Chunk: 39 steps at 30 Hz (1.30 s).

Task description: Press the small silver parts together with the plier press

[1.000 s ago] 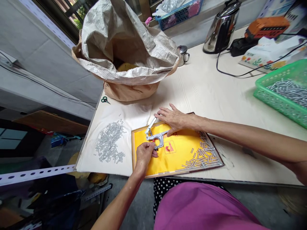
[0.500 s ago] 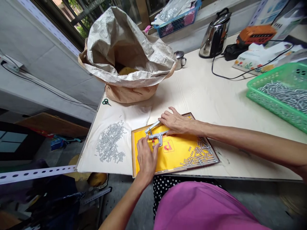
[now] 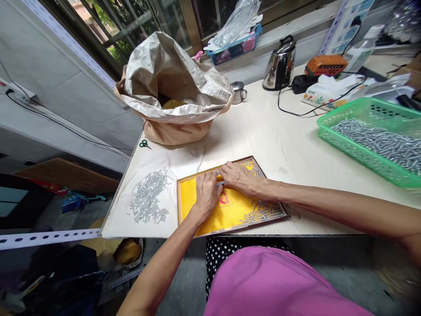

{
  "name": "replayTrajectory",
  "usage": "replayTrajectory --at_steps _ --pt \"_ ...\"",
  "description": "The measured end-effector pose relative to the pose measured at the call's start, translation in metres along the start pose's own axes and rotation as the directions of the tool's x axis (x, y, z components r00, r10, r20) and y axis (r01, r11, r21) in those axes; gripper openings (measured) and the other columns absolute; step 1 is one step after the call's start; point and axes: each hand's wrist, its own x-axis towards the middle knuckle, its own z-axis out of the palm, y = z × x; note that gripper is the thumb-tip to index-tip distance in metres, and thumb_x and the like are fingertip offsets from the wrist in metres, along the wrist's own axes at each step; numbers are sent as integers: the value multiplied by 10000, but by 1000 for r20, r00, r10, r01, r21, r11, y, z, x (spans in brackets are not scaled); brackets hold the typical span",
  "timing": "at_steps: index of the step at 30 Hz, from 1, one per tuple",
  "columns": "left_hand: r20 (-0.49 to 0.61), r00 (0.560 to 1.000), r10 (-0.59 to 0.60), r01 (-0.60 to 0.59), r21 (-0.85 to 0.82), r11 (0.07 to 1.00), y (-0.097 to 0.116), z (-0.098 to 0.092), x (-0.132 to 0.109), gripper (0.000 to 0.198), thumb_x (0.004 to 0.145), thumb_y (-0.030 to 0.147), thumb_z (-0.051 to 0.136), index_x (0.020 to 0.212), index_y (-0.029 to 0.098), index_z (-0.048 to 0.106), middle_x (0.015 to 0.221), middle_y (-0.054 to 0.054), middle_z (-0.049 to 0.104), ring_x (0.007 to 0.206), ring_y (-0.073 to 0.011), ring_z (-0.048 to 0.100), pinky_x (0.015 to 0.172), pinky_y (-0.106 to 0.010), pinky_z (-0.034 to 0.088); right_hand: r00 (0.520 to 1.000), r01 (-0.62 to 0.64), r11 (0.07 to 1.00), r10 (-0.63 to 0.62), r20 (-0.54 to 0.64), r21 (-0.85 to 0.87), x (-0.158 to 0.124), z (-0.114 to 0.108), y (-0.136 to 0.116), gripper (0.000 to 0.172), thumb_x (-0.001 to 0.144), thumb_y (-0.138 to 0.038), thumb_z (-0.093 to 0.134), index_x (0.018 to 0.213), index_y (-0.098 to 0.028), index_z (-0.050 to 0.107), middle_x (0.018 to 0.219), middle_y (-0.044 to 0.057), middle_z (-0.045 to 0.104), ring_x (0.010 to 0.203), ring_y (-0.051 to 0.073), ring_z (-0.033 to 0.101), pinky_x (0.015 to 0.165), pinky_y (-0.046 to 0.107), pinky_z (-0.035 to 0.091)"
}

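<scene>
Over a shallow tray with a yellow lining (image 3: 190, 210), my two hands come together on a grey metal hand tool (image 3: 220, 183). Only small parts of the tool show between the fingers. My left hand (image 3: 208, 193) is closed around its left end, fingers curled over the top. From the right, my right hand (image 3: 241, 177) wraps its handle end. Small silvery metal pieces, like springs or pins, (image 3: 265, 211) lie in the tray's right part. Left of the tray, a heap of short silvery pieces (image 3: 149, 197) rests on a white cloth (image 3: 180, 160).
Behind the tray stands a large open woven sack (image 3: 179, 131). Green-handled scissors (image 3: 144, 144) lie beside it. A green basket (image 3: 355, 156) of metal pieces is at the right. Farther back are a lidded metal cup (image 3: 238, 93), a kettle (image 3: 279, 66) and an orange battery pack (image 3: 325, 66).
My left hand has moved up and right to meet my right hand. Both now cover most of the tool, which showed plainly before. The view has shifted slightly.
</scene>
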Motion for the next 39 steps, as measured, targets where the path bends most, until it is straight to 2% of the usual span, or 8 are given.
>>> replayTrajectory --at_steps 6,13,18,20,26,29,35,39 --pt "146 989 -18 16 20 1000 6 0 -6 160 887 232 621 1034 183 660 1014 -118 713 963 -276 595 860 -372 442 996 67 996 -70 59 58 -12 5 5 215 1001 -168 429 882 -158 608 849 83 620 800 201 505 685 318 386" --pt "169 984 60 -56 -33 998 5 1 -7 284 880 264 648 1145 161 647 1061 -130 714 993 -282 605 901 -386 464 997 -44 991 35 65 127 -25 1 1 180 963 -311 577 906 -146 624 876 97 636 834 213 527 695 318 366" --pt "3 996 87 -86 -94 992 -1 2 -8 621 818 249 708 1392 152 491 1274 -153 645 1144 -314 581 988 -458 482 999 -6 994 12 -53 105 -20 -18 17 444 903 -554 611 1078 -146 629 1009 123 641 948 271 512 768 353 317" --pt "-80 988 133 -142 -122 982 -4 3 -11 701 796 220 722 1435 168 441 1359 -160 589 1220 -319 553 1029 -483 476 999 -10 995 15 -47 103 -13 -24 23 400 955 -521 538 1118 -166 624 992 110 648 923 260 511 759 349 281" --pt "-207 902 380 -398 -55 916 0 4 -34 96 908 142 585 959 162 665 1344 -143 602 1285 -290 531 1050 -460 503 1000 1 999 0 -25 45 0 -22 43 276 1025 -296 409 884 -186 619 869 75 650 821 212 492 729 352 218" --pt "-239 863 445 -459 -5 888 9 3 -42 139 948 162 541 870 144 654 1193 -130 677 1207 -261 582 1014 -416 533 992 85 996 -81 -101 38 1 -18 56 353 1046 -383 352 902 -194 613 875 65 654 802 203 483 751 360 218" --pt "-285 872 398 -407 28 913 8 -2 -46 147 944 261 596 895 143 670 1135 -113 691 1129 -235 596 967 -377 547 971 208 974 -195 -140 85 17 -5 67 446 1054 -452 278 886 -202 606 854 54 639 795 200 475 778 363 228" --pt "-377 893 246 -237 71 969 -30 -16 -48 184 968 291 560 1024 180 695 1076 -97 685 1007 -206 596 873 -341 548 965 254 954 -239 -107 158 40 3 65 453 1053 -465 272 888 -205 603 858 50 632 795 195 464 747 348 226"
